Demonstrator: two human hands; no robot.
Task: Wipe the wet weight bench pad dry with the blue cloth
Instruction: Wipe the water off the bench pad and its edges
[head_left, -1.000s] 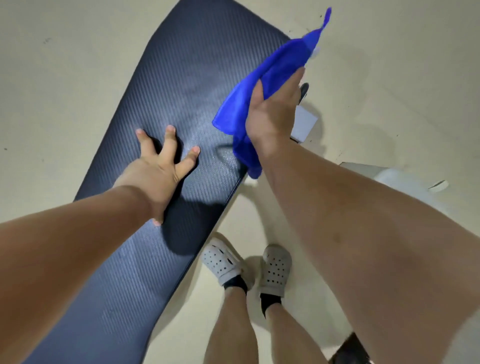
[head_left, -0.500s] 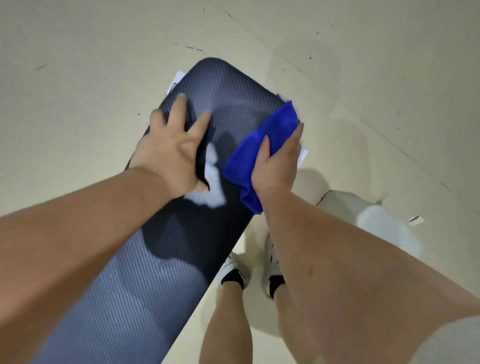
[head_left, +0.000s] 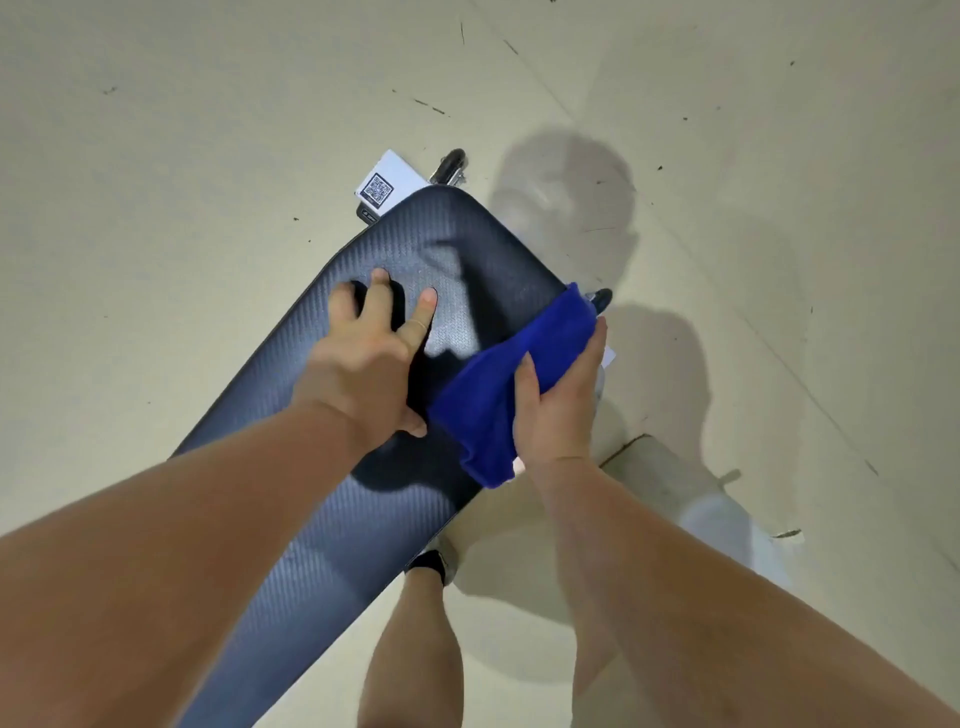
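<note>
The dark ribbed weight bench pad (head_left: 441, 244) runs diagonally from the lower left to its rounded far end near the top centre. My left hand (head_left: 369, 358) lies flat on the pad with fingers spread, holding nothing. My right hand (head_left: 561, 400) grips the bunched blue cloth (head_left: 498, 395), which is pressed against the pad's right edge, just right of my left hand. Part of the cloth hangs over the edge.
A white tag with a QR code (head_left: 387, 182) and a black wheel (head_left: 452, 163) stick out beyond the pad's far end. Pale floor surrounds the bench. My bare leg (head_left: 415, 649) stands close to the pad's right side, and a whitish block (head_left: 670, 478) lies at right.
My left hand slid up the pad toward its far end. My right hand brought the raised cloth down onto the pad's right edge. The view pulled back, showing the pad's end.
</note>
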